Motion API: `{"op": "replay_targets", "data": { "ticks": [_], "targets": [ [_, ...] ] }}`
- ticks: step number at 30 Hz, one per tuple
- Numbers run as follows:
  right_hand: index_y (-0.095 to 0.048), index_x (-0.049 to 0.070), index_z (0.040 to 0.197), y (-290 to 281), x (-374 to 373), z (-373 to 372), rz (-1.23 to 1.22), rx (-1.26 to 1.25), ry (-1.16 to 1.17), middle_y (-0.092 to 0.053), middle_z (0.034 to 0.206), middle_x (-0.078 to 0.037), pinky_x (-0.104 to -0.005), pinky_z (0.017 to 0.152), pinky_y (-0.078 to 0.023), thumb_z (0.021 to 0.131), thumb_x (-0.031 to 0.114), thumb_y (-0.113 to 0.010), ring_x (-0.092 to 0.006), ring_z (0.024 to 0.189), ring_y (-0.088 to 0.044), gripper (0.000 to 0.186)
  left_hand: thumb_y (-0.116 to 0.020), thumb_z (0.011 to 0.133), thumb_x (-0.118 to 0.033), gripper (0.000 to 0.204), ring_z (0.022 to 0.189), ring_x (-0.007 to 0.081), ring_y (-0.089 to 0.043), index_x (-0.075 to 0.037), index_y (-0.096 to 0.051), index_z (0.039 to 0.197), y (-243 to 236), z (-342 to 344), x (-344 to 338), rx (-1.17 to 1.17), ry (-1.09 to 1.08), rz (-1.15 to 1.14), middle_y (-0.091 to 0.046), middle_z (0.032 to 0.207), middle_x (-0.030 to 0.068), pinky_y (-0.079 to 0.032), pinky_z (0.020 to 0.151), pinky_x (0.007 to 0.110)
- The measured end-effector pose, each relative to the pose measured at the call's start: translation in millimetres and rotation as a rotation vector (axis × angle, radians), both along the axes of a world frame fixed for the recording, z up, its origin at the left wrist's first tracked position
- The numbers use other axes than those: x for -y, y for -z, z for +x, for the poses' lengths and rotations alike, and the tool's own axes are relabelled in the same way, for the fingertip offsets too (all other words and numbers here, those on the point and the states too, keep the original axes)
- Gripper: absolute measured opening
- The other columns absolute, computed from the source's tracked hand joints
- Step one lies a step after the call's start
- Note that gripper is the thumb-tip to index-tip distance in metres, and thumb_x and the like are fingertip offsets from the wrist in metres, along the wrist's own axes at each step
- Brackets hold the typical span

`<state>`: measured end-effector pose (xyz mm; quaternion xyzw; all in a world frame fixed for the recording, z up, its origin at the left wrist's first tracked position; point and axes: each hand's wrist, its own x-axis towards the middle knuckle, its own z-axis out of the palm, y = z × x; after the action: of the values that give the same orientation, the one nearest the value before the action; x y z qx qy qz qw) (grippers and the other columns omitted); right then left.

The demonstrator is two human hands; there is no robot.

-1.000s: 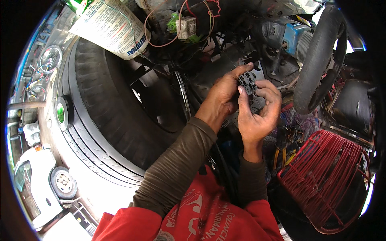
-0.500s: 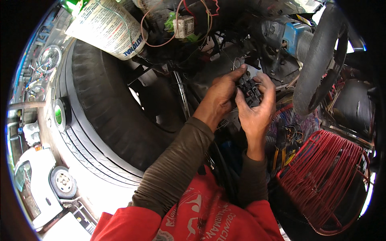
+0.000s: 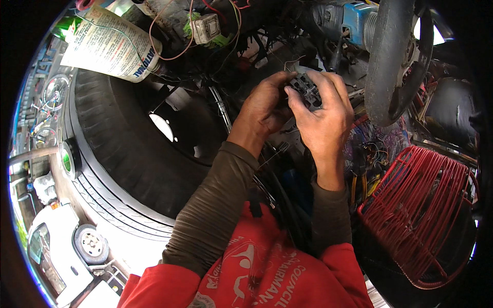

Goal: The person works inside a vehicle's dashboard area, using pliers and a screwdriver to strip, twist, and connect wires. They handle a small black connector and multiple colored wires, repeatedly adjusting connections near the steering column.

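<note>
Grey plastic slotted connector block (image 3: 306, 90) held up at one o'clock, clamped between two bare hands.
The left hand (image 3: 262, 105) grips its left side; the right hand (image 3: 326, 123) has its thumb on the near edge and its fingers stretched over the right side, where half a second ago they curled more closely, which seems to leave the slotted face easier to see. Small lines of print and bigger dark-blue letters cover the tapered white tub (image 3: 110, 43) at ten o'clock, beyond the large tyre (image 3: 120, 149) at nine; white lettering crosses the red shirt (image 3: 285, 295) at six. No marking on the block is legible.
</note>
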<state>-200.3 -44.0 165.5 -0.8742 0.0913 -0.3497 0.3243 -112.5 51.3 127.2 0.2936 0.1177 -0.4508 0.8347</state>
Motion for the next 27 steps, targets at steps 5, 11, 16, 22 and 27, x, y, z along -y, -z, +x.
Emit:
{"op": "replay_targets", "data": {
  "ticks": [5, 11, 16, 22, 27],
  "targets": [
    [-0.068, 0.000, 0.112, -0.1, -2.4, 3.0, -0.061, -0.013, -0.035, -0.067, 0.113, -0.016, -0.0425, 0.081, -0.057, 0.077, 0.012, -0.085, -0.0359, 0.100, -0.069, 0.041, -0.057, 0.100, -0.014, 0.020, 0.096, 0.0235, -0.069, 0.001, -0.065, 0.109, 5.0, 1.0, -1.8, -0.084, 0.006, -0.087, -0.068, 0.101, 0.0120, -0.058, 0.091, 0.039],
    [-0.069, -0.001, 0.110, -1.2, 2.3, -0.7, -0.033, -0.059, -0.040, -0.068, 0.113, -0.017, -0.0423, 0.082, -0.057, 0.077, 0.013, -0.085, -0.0377, 0.098, -0.070, 0.040, -0.053, 0.102, -0.016, 0.023, 0.097, 0.0241, -0.069, 0.002, -0.064, 0.110, 8.5, -2.5, 0.5, -0.036, -0.038, -0.048, -0.069, 0.103, 0.0132, -0.057, 0.093, 0.039],
    [-0.071, -0.001, 0.107, -1.9, 0.6, 1.4, -0.039, -0.058, -0.011, -0.071, 0.108, -0.014, -0.0385, 0.084, -0.057, 0.074, 0.011, -0.087, -0.0331, 0.095, -0.071, 0.037, -0.053, 0.103, -0.016, 0.023, 0.097, 0.0248, -0.068, 0.002, -0.064, 0.112, 3.6, -5.6, -0.5, -0.069, -0.050, -0.001, -0.069, 0.106, 0.0138, -0.056, 0.095, 0.040],
    [-0.071, 0.000, 0.107, -6.5, -0.5, -1.5, -0.034, -0.046, 0.015, -0.070, 0.106, -0.014, -0.0388, 0.083, -0.057, 0.074, 0.010, -0.087, -0.0334, 0.094, -0.071, 0.038, -0.048, 0.105, -0.019, 0.026, 0.095, 0.0253, -0.069, -0.001, -0.066, 0.111, 1.0, -3.3, 2.3, -0.068, 0.023, -0.057, -0.071, 0.105, 0.0127, -0.056, 0.096, 0.042],
    [-0.071, -0.001, 0.107, -11.7, -1.8, -1.6, -0.056, -0.045, 0.009, -0.069, 0.107, -0.015, -0.0393, 0.083, -0.056, 0.074, 0.008, -0.086, -0.0338, 0.094, -0.071, 0.037, -0.050, 0.105, -0.018, 0.024, 0.093, 0.0251, -0.069, -0.001, -0.066, 0.111, 1.2, -4.1, 3.8, -0.063, 0.039, -0.037, -0.071, 0.104, 0.0122, -0.057, 0.094, 0.042]
  ]
}}
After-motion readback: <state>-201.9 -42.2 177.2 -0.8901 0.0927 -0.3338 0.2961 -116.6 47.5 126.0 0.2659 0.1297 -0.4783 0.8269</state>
